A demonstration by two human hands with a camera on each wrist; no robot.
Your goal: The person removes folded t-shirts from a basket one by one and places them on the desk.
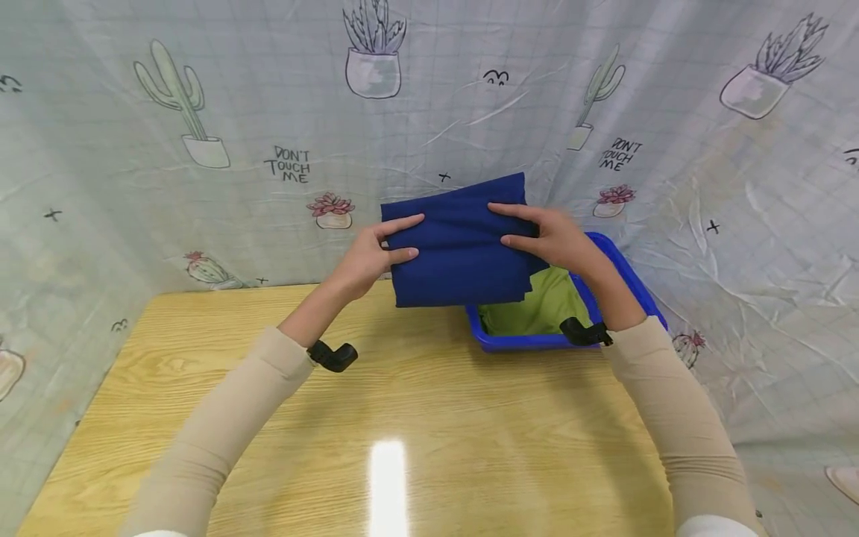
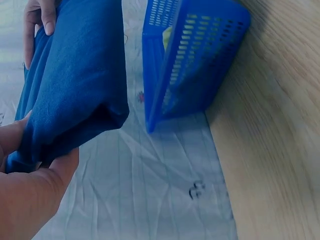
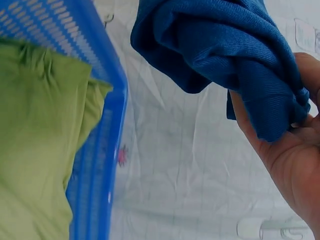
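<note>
A folded dark blue cloth [image 1: 459,253], perhaps a garment, is held up off the table between both hands. At its left end my left hand [image 1: 365,257] grips it, thumb and a finger on the near face and the rest behind. My right hand [image 1: 553,235] grips the right end in the same way. The right wrist view shows the layered, bunched end of the blue cloth [image 3: 225,55] in that hand. Behind and below the cloth stands a blue plastic basket [image 1: 517,343], with green fabric [image 1: 537,306] lying inside.
The basket has perforated walls [image 2: 195,55] and sits at the back right of the wooden table [image 1: 429,403]. A pale curtain [image 1: 470,134] printed with potted cacti hangs behind the table and along its sides. Black wrist cameras [image 1: 333,356] are strapped to both wrists.
</note>
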